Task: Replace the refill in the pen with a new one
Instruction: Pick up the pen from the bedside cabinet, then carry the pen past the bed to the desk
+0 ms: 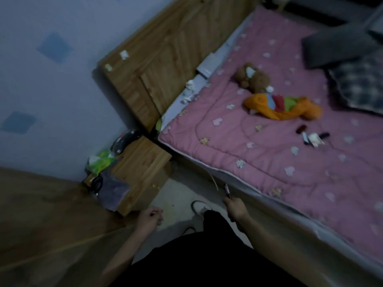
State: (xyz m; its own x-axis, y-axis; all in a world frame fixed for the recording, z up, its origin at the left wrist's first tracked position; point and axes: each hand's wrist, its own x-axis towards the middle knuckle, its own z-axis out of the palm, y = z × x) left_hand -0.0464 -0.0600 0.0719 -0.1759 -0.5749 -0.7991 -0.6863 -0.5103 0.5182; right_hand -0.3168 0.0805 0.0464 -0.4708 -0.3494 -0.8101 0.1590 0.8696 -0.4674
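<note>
Beside the bed, right hand fingers grip the pen (left hand: cannot tell).

Quilt matt stitched cloth, headboard behind it grained wood, teddy on it fuzzy plush, pen nr its edge shiny plastic

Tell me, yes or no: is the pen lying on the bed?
No, the right hand holds the pen beside the bed.
</note>
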